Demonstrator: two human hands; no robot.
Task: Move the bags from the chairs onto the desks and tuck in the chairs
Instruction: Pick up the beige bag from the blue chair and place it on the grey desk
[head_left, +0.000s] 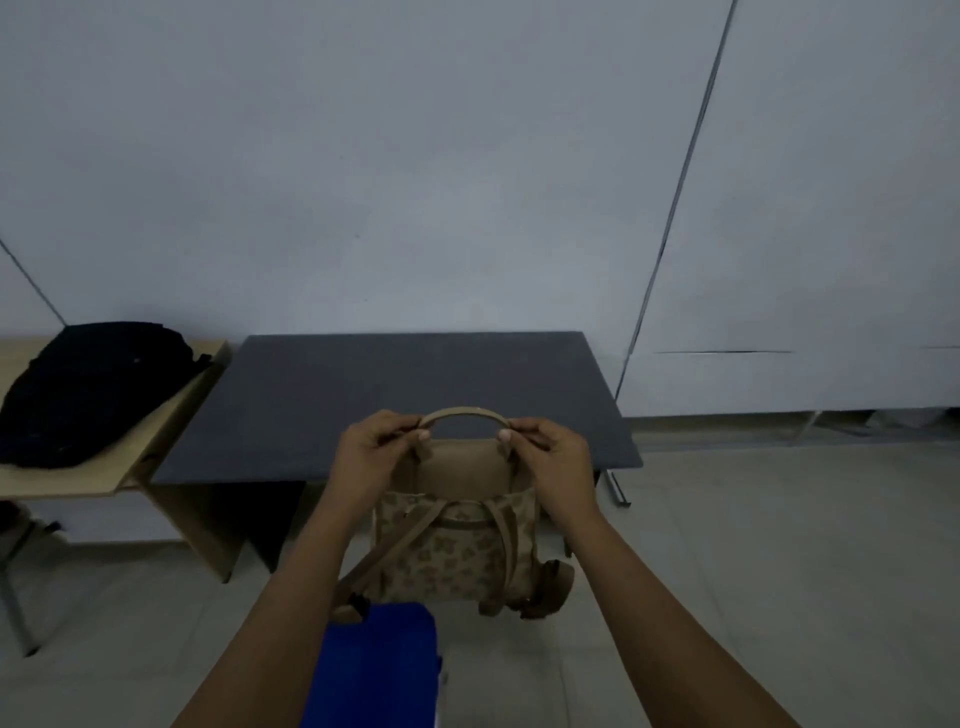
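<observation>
A beige flower-patterned backpack (457, 551) hangs in the air in front of the dark grey desk (322, 410), above the blue chair (379, 670). My left hand (371, 457) pinches the left end of its tan top handle (462, 413), and my right hand (550, 460) pinches the right end. The bag's straps dangle down toward the chair. A black bag (83, 389) lies on the light wooden desk (150, 447) at the left.
A pale wall stands right behind both desks. The metal frame of another chair (13, 587) shows at the far left, under the wooden desk. Tiled floor (753, 545) lies to the right of the grey desk.
</observation>
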